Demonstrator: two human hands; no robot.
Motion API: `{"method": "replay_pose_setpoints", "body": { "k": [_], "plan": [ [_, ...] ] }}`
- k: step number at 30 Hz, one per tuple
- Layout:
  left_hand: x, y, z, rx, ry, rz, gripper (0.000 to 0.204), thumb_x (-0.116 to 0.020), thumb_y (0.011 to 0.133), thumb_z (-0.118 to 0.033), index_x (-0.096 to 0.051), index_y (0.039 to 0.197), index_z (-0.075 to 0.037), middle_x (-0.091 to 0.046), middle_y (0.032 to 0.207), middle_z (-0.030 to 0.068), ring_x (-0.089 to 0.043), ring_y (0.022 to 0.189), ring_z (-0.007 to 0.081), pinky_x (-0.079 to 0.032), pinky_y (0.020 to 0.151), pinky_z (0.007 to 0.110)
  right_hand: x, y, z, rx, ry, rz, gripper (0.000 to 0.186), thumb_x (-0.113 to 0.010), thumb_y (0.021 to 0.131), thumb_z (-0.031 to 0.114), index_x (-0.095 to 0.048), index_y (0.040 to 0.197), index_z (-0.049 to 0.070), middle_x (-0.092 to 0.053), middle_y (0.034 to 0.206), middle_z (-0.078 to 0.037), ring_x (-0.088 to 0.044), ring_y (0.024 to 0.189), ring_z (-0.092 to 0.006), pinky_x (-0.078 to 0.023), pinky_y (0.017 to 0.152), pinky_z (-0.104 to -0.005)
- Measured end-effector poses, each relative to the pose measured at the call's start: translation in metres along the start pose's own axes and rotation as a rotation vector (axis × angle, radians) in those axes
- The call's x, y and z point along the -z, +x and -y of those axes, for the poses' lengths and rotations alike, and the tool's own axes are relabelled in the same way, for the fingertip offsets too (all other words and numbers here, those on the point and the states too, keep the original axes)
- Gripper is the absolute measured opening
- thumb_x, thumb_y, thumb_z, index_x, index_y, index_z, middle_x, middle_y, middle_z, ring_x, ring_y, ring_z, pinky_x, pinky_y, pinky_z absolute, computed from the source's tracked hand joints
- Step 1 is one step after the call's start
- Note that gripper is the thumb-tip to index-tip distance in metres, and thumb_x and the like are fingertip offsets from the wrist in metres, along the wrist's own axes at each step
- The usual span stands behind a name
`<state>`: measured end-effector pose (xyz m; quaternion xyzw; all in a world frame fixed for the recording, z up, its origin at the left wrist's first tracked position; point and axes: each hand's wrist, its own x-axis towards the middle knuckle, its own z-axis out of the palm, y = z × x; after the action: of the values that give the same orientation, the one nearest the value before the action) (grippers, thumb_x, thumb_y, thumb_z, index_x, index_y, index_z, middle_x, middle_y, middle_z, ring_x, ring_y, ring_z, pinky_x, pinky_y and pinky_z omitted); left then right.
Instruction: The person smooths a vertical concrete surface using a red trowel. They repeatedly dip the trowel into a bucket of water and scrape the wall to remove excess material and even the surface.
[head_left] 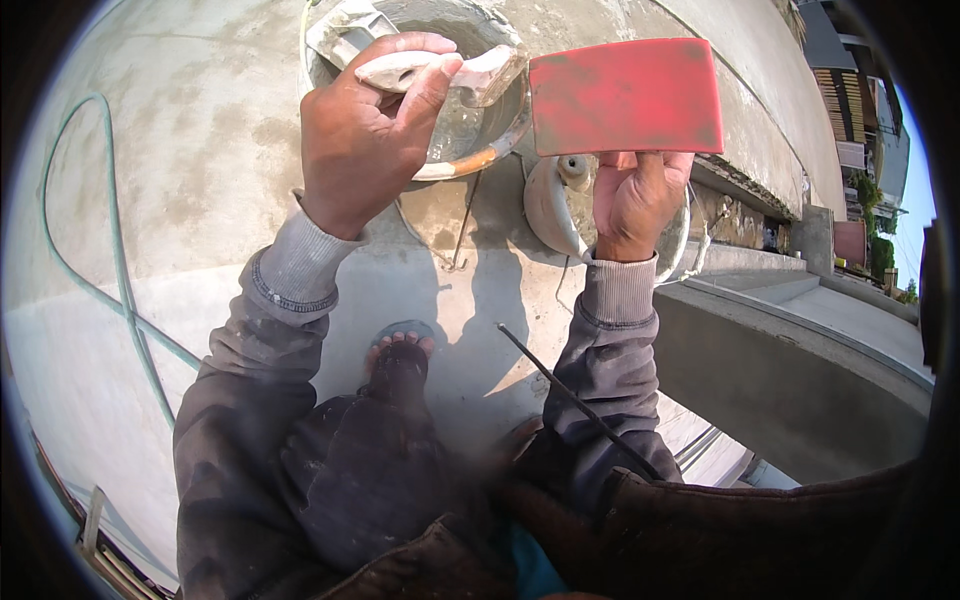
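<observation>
My left hand [375, 135] is closed around the pale, crusted handle of a plastering trowel [490, 75], above a large round tub [465, 165]. The tub's rim is caked with grey mix, and watery grey material shows inside it. My right hand [640, 200] grips a red rectangular float [628, 98] from below, its flat face turned up with dark smudges on it. Its handle is hidden behind the face. The float is held just right of the tub, apart from the trowel. A smaller whitish bucket [545, 205] stands partly behind my right hand.
A green hose [115, 220] loops over the pale concrete floor [210, 200] at the left. A concrete ledge [790, 370] drops away at the right. My sandalled foot [400, 345] stands below the tub. A dark cord [570, 390] hangs near my right forearm.
</observation>
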<state>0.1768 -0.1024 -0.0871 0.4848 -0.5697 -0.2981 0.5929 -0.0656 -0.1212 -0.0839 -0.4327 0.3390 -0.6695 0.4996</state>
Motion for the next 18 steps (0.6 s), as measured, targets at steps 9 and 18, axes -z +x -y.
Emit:
{"method": "replay_pose_setpoints", "body": {
  "k": [9, 18],
  "plan": [
    [0.001, -0.013, -0.004, -0.213, 0.060, 0.027, 0.020, -0.063, 0.098, -0.005, -0.066, 0.114, 0.006, -0.074, 0.106, 0.0148, -0.074, 0.092, 0.0196, -0.060, 0.079, 0.026, 0.001, 0.008, -0.011, 0.096, 0.033, -0.058, 0.039, -0.061, 0.099, 0.008, -0.043, 0.134, 0.011, -0.059, 0.121, -0.006, -0.061, 0.107, -0.0194, -0.055, 0.085, -0.0371],
    [-0.001, -0.022, 0.029, -0.262, 0.068, -0.019, 0.023, -0.072, 0.091, -0.006, -0.068, 0.112, 0.002, -0.075, 0.103, 0.0129, -0.074, 0.091, 0.0185, -0.059, 0.078, 0.029, 0.004, 0.033, -0.013, -0.125, 0.450, -0.254, 0.030, -0.053, 0.099, 0.003, -0.046, 0.128, 0.003, -0.053, 0.128, -0.015, -0.055, 0.120, -0.0294, -0.053, 0.097, -0.0569]
  ]
}}
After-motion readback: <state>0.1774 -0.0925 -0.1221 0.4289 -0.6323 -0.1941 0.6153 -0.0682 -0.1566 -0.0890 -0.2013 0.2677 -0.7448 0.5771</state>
